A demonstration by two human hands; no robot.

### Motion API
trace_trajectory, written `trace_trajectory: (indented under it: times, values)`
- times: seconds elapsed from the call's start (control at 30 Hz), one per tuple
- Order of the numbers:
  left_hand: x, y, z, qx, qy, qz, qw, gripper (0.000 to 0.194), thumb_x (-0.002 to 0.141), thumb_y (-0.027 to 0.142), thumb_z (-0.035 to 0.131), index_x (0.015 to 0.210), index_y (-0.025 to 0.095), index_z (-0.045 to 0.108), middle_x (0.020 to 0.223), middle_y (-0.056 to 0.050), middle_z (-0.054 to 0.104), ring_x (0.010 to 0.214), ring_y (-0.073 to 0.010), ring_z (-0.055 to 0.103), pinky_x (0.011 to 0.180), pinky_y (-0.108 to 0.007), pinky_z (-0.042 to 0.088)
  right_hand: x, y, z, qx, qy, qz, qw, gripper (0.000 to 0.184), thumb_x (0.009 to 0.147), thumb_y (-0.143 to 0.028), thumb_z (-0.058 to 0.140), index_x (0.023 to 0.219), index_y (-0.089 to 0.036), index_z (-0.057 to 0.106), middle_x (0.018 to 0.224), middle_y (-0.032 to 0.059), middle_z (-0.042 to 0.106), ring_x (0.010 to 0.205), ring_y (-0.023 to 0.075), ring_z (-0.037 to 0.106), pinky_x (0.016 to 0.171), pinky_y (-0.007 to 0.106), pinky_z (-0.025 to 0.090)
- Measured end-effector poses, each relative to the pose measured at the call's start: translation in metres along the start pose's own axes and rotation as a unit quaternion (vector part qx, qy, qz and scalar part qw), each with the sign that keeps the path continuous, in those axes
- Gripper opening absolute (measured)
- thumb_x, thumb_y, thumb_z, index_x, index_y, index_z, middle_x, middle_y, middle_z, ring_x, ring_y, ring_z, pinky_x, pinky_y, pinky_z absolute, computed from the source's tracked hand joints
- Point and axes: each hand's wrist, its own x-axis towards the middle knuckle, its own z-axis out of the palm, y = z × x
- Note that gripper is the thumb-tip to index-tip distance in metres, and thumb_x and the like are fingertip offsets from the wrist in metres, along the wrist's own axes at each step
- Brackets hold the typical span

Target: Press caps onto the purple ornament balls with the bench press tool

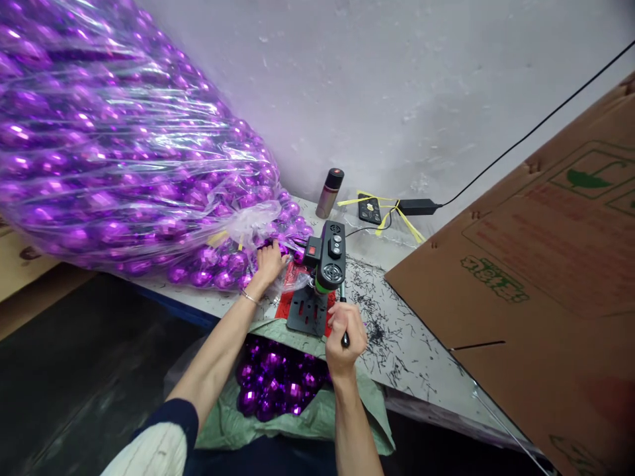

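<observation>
My right hand (pixel 346 337) is closed round the black-knobbed lever (pixel 346 339) of a small black bench press (pixel 333 254). The press has a slotted base plate (pixel 306 311) on a red sheet (pixel 284 305). My left hand (pixel 270 263) reaches to the mouth of a big clear plastic bag (pixel 253 218), thumb apart from the fingers, touching shiny purple faceted balls (pixel 292 215); its fingertips are partly hidden. Below the press, in front of me, a pale green woven sack (pixel 228 423) hangs open with more purple balls (pixel 275 380) inside.
A dark-capped bottle (pixel 330 193) stands by the wall. Near it lie a black pad (pixel 369 208), yellow straps (pixel 415 229) and a power adapter (pixel 417 207) with its cable. Black scraps (pixel 380 330) litter the table (pixel 426 370). A large cardboard box (pixel 520 264) leans in on the right.
</observation>
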Motion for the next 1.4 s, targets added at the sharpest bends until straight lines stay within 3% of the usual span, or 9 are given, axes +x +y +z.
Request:
trace_trajectory:
  times: [0.2,0.33,0.4,0.47,0.57,0.7,0.87,1.13,1.4]
  values:
    - [-0.003,-0.006,-0.011,-0.219,0.014,-0.022,0.975,0.059,0.087,0.036,0.073,0.136,0.012,0.049,0.124,-0.02,0.068,0.116,-0.0361,0.068,0.098,-0.047,0.053,-0.003,0.002,0.0,0.003,-0.001,-0.004,1.0,0.03,0.096,-0.008,0.044,0.07,-0.022,0.052,0.069,0.0001,0.058,0.066,0.0137,0.059,0.061,0.028,0.046]
    - [-0.038,-0.021,-0.029,-0.516,-0.005,-0.072,0.853,0.054,0.092,0.045,0.064,0.132,0.012,0.05,0.124,-0.015,0.067,0.108,-0.0269,0.07,0.079,-0.036,0.062,0.0,-0.001,-0.001,0.004,-0.006,0.002,1.0,0.03,0.096,-0.008,0.044,0.07,-0.022,0.051,0.07,0.0,0.058,0.067,0.0133,0.06,0.061,0.028,0.047]
    - [-0.063,-0.026,-0.033,-0.603,-0.047,-0.08,0.793,0.049,0.091,0.047,0.063,0.129,0.016,0.055,0.122,-0.012,0.068,0.103,-0.0243,0.071,0.071,-0.032,0.063,0.004,-0.003,-0.001,0.005,-0.001,0.007,1.0,0.031,0.096,-0.007,0.045,0.07,-0.022,0.051,0.07,-0.0009,0.057,0.067,0.0128,0.059,0.062,0.027,0.046]
    - [-0.087,-0.026,-0.029,-0.632,-0.084,-0.085,0.765,0.05,0.088,0.049,0.065,0.128,0.02,0.058,0.12,-0.011,0.07,0.101,-0.0243,0.072,0.069,-0.032,0.064,0.01,-0.004,-0.001,0.01,0.004,0.011,1.0,0.031,0.097,-0.007,0.045,0.07,-0.022,0.051,0.069,-0.0014,0.056,0.068,0.0124,0.059,0.063,0.027,0.045]
    - [-0.114,-0.02,-0.007,-0.61,-0.094,-0.086,0.782,0.063,0.083,0.053,0.072,0.133,0.02,0.055,0.118,-0.012,0.072,0.099,-0.0256,0.073,0.075,-0.037,0.064,0.019,-0.005,-0.003,0.014,0.002,0.015,1.0,0.031,0.097,-0.008,0.046,0.07,-0.022,0.051,0.068,-0.0018,0.055,0.067,0.012,0.057,0.063,0.027,0.044]
    - [-0.131,-0.006,0.024,-0.508,-0.066,-0.025,0.858,0.072,0.071,0.051,0.086,0.128,0.019,0.057,0.111,-0.011,0.074,0.096,-0.0256,0.074,0.089,-0.041,0.061,0.027,-0.005,-0.006,-0.004,-0.02,0.008,1.0,0.03,0.099,-0.011,0.047,0.071,-0.022,0.052,0.068,-0.0017,0.056,0.065,0.0117,0.056,0.062,0.027,0.043]
    - [-0.137,0.007,0.032,-0.357,-0.044,0.061,0.931,0.061,0.076,0.049,0.084,0.125,0.021,0.061,0.113,-0.008,0.074,0.104,-0.0292,0.072,0.096,-0.045,0.057,0.026,-0.006,-0.009,-0.018,-0.033,-0.008,0.999,0.029,0.099,-0.012,0.045,0.073,-0.021,0.055,0.068,-0.0001,0.058,0.065,0.0126,0.056,0.062,0.027,0.044]
    - [-0.135,0.02,0.042,-0.297,0.029,0.175,0.938,0.049,0.085,0.041,0.078,0.125,0.019,0.06,0.117,-0.011,0.072,0.109,-0.0285,0.069,0.095,-0.044,0.055,0.023,-0.007,-0.01,-0.017,-0.038,-0.02,0.999,0.026,0.097,-0.008,0.046,0.076,-0.021,0.054,0.071,0.0001,0.059,0.068,0.0125,0.058,0.064,0.026,0.047]
    - [-0.133,0.023,0.056,-0.303,0.044,0.167,0.937,0.051,0.086,0.04,0.076,0.13,0.02,0.06,0.123,-0.011,0.071,0.114,-0.0288,0.067,0.099,-0.044,0.053,0.022,-0.007,-0.011,-0.023,-0.049,-0.023,0.998,0.024,0.097,-0.007,0.046,0.079,-0.021,0.054,0.072,-0.0003,0.058,0.069,0.0119,0.058,0.064,0.025,0.046]
